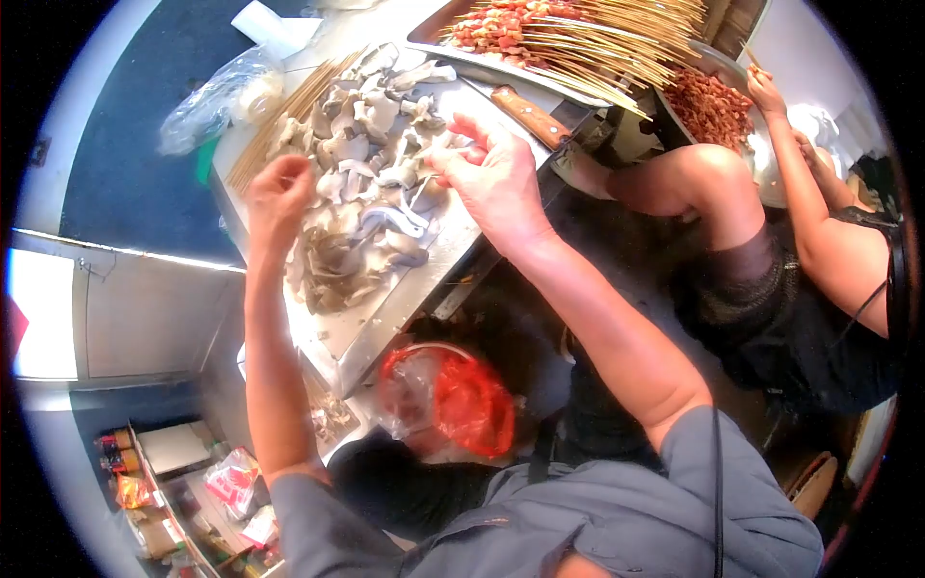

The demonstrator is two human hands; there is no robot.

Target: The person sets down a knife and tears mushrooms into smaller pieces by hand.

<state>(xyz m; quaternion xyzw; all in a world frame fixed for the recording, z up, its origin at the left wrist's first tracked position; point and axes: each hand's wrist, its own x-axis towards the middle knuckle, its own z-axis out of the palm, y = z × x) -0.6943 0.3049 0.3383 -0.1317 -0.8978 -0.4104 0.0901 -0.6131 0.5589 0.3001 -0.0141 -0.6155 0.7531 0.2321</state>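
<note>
A heap of torn grey oyster mushrooms (pixel 337 246) covers the pale board (pixel 371 328) in front of me. My left hand (pixel 279 197) is held over the heap's left side, its fingers curled together; anything inside them is hidden. Over the right side, my right hand (pixel 496 178) has thumb and fingers bent into a pinch, and what they hold is too small to make out. A bundle of thin bamboo skewers (pixel 252 159) lies along the board's left edge. Beyond my right hand rests a knife with a wooden handle (pixel 530 118).
A metal tray (pixel 458 56) of skewered meat (pixel 511 29) stands at the far edge. On the right, another person's hand (pixel 766 91) is raised beside a bowl of reddish meat (pixel 708 106). A bucket lined with a red bag (pixel 472 405) stands below the board.
</note>
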